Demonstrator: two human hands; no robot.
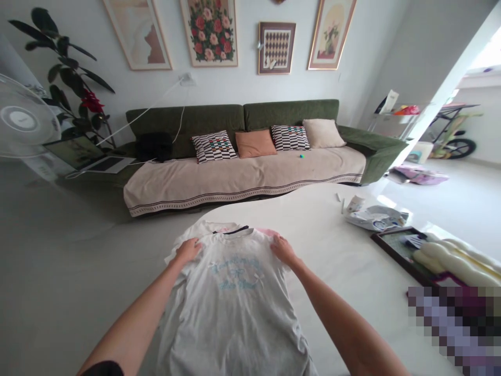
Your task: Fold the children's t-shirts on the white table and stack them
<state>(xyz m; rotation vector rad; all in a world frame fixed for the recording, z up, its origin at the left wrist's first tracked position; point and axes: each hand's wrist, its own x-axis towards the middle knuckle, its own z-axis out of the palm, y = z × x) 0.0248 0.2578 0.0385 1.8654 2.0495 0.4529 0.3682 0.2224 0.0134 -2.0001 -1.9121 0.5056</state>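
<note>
A light grey T-shirt (230, 303) with pale blue lettering lies face up on a white table (336, 250), its collar pointing away from me. My left hand (188, 249) rests on its left shoulder and my right hand (282, 248) on its right shoulder, fingers on the cloth at the sleeve seams. Whether the fingers pinch the fabric or only press it flat is not clear. Under the shirt, edges of a white garment (198, 230) and a pink one (268, 231) stick out.
On the table's right side lie crumpled white paper (373, 216), a dark framed tray (403, 248) and pale cushions (457, 261). Beyond the table stands a green sofa (250, 151) with patterned pillows. A fan (23, 122) and a plant (74, 78) are at left.
</note>
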